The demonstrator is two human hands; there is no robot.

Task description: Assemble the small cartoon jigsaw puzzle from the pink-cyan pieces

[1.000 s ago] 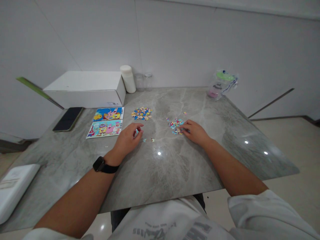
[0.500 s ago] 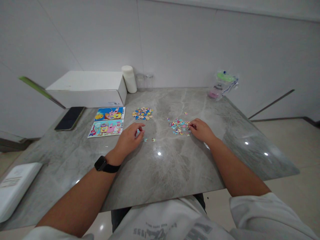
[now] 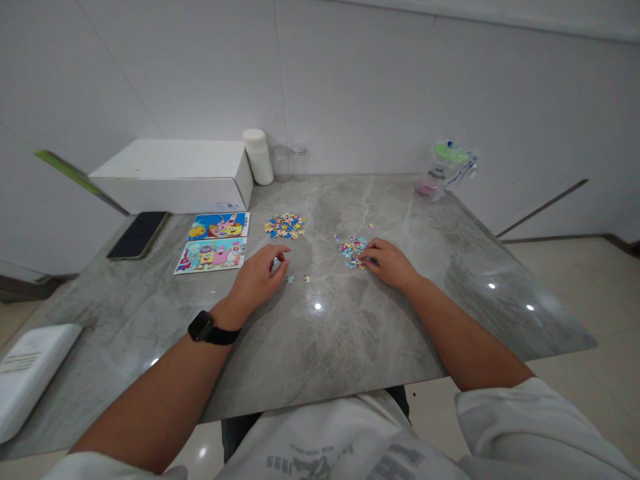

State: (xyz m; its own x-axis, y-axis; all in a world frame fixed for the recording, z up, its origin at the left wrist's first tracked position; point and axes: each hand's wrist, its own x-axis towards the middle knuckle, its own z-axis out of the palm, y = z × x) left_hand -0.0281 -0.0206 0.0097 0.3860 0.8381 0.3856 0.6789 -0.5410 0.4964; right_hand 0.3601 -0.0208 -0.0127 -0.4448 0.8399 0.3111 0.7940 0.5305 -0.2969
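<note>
The fingers (image 3: 369, 253) of the right hand (image 3: 393, 264) bend onto a puzzle pile (image 3: 352, 247) between nine and ten o'clock of that hand; whether they pinch a piece, I cannot tell. The left hand (image 3: 259, 275) keeps thumb and forefinger slightly apart. From it, two loose pieces (image 3: 307, 279) lie at three o'clock, another pile (image 3: 285, 227) at one, picture cards (image 3: 213, 256) at ten.
</note>
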